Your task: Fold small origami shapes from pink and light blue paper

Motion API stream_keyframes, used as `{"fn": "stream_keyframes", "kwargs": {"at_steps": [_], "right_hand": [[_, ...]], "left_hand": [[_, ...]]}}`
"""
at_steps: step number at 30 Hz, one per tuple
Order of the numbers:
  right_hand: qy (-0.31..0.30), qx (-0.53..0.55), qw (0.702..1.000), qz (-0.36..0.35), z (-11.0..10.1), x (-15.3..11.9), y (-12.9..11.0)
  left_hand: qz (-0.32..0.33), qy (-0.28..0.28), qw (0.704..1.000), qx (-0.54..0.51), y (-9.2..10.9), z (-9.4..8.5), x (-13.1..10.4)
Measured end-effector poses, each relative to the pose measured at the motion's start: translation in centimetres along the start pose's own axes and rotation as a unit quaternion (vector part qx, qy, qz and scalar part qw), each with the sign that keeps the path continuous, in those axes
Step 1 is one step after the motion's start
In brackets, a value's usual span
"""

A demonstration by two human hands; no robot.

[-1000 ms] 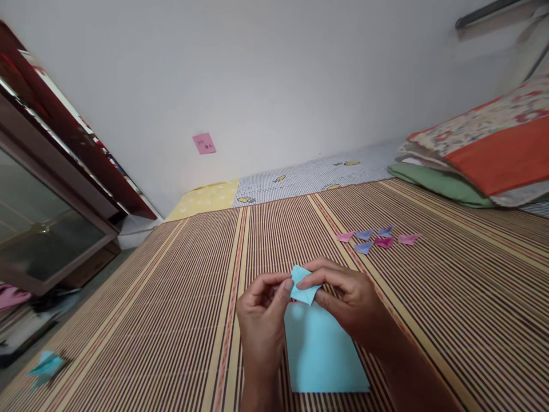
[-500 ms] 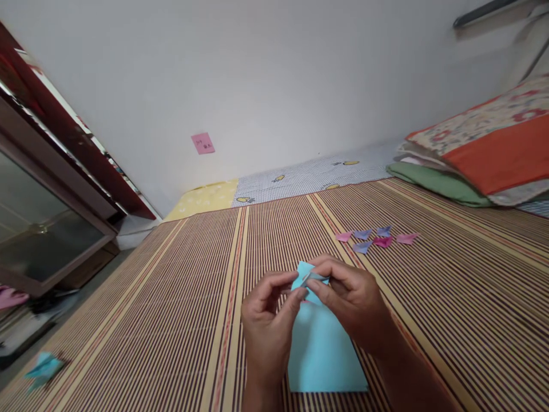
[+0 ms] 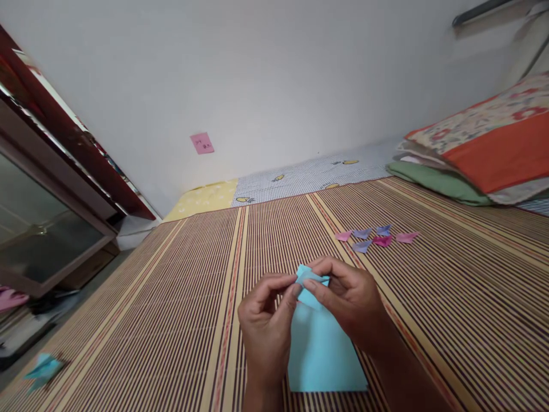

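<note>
A small folded light-blue paper (image 3: 311,296) is held up between both hands, with a flap folded over its middle. My left hand (image 3: 269,317) pinches its left edge between thumb and fingers. On the other side, my right hand (image 3: 354,297) grips it, the thumb lying on the flap and the fingers partly behind it. Below the hands, a larger light-blue sheet or stack (image 3: 323,357) lies flat on the striped mat (image 3: 189,309).
Several small folded papers, pink (image 3: 406,237), purple and magenta, sit on the mat at the right. A blue folded paper (image 3: 44,369) lies far left. Folded bedding (image 3: 501,154) is piled at the right, and a pink note (image 3: 202,143) is on the wall.
The flap on the small paper lies flatter, and the right thumb has shifted slightly left over it. Both hands still hold the paper in nearly the same place.
</note>
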State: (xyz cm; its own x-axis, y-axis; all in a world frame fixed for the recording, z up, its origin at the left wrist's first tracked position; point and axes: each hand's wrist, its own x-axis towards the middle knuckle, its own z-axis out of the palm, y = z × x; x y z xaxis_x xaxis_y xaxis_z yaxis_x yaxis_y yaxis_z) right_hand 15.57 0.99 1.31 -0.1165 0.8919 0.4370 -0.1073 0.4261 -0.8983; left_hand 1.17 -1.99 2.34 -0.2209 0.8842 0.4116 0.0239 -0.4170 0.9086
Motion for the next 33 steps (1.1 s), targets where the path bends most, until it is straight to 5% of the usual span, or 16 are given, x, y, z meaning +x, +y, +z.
{"fn": "stream_keyframes", "kwargs": {"at_steps": [21, 33], "right_hand": [[-0.004, -0.030, 0.999, 0.015, -0.57, 0.18, -0.75], [-0.005, -0.042, 0.999, -0.033, -0.49, 0.27, -0.15]], "left_hand": [[-0.007, -0.030, 1.000, -0.003, -0.15, 0.02, 0.19], [-0.024, -0.043, 0.999, 0.001, -0.42, 0.01, 0.25]]}}
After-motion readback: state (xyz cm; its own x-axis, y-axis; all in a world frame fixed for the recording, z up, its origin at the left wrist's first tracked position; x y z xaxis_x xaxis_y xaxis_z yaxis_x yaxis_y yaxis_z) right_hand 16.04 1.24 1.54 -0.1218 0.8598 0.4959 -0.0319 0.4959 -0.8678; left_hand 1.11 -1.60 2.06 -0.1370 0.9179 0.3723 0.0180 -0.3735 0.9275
